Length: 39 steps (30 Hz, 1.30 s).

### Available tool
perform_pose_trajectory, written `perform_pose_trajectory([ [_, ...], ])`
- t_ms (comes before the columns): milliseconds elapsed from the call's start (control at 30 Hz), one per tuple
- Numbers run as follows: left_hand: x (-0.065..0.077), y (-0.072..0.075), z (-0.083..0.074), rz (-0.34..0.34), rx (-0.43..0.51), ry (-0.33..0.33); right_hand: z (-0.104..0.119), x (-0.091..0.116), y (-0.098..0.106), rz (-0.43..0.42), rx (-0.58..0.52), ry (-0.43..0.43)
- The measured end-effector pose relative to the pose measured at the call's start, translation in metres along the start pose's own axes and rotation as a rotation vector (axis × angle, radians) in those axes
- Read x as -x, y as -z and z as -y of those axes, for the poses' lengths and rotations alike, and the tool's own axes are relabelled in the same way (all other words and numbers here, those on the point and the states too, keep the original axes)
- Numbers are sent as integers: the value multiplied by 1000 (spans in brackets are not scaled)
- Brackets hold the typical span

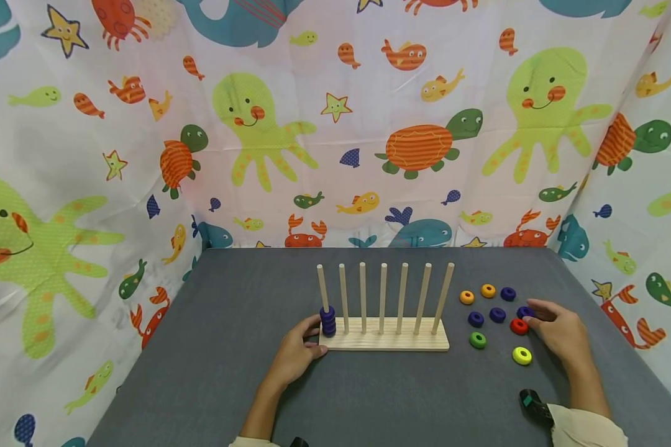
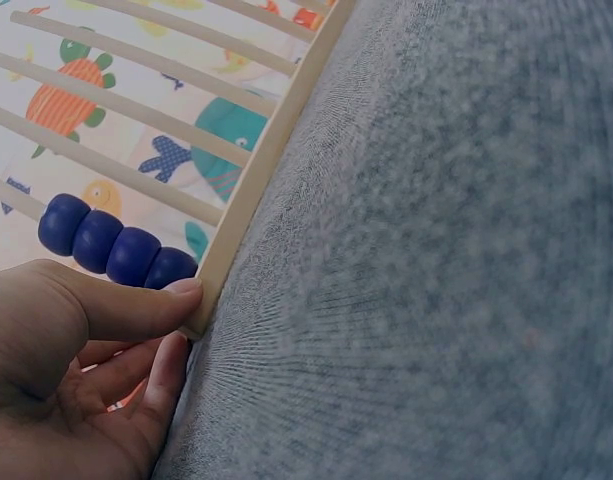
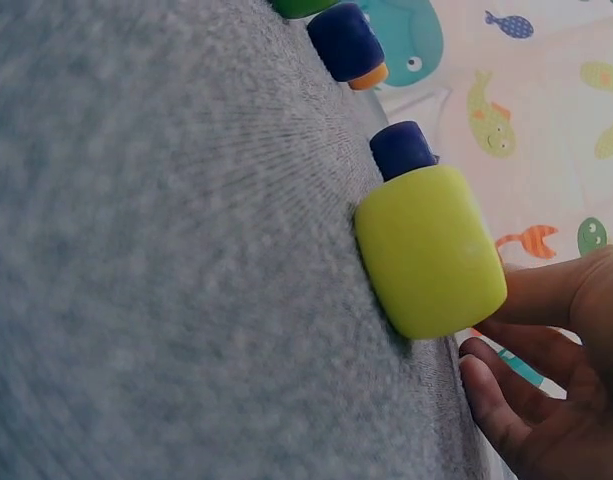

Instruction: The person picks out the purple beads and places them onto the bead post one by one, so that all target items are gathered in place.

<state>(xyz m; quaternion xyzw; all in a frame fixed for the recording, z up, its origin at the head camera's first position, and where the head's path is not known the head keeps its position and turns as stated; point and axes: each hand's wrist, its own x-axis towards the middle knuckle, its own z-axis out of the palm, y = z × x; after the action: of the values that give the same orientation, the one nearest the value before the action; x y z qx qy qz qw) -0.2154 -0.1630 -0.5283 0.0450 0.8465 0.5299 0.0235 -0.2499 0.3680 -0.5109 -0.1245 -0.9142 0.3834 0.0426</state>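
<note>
A pale wooden peg board [image 1: 391,341] with a row of upright pegs stands on the grey table. Several blue rings [image 1: 328,323] are stacked on its leftmost peg. My left hand [image 1: 296,351] grips the board's left end, its thumb [image 2: 171,305] at the front beside the stack. To the right of the board, my right hand [image 1: 556,329] has thumb and forefinger around a loose blue ring [image 1: 524,312] lying on the table. A red ring [image 1: 519,326] sits just beside that ring. In the right wrist view, a yellow ring [image 3: 431,255] partly hides the fingertips.
More loose rings lie between board and right hand: two orange rings [image 1: 466,297], several blue ones [image 1: 497,315] and a green ring [image 1: 478,339]. A patterned cloth [image 1: 335,143] with sea animals hangs behind the table [image 1: 246,298] and at both sides.
</note>
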Motion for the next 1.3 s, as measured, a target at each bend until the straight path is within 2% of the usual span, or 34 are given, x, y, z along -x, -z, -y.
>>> perform_pose_trajectory([
  [333, -1, 1, 0, 2, 8, -14, 2, 0, 1, -22, -11, -29],
  [567, 0, 1, -1, 3, 18, -6, 12, 3, 4, -30, -27, 30],
  [967, 0, 1, -1, -2, 14, 1, 57, 17, 13, -37, 13, 156],
  [1300, -1, 0, 0, -5, 5, 10, 95, 32, 14, -114, 9, 274],
])
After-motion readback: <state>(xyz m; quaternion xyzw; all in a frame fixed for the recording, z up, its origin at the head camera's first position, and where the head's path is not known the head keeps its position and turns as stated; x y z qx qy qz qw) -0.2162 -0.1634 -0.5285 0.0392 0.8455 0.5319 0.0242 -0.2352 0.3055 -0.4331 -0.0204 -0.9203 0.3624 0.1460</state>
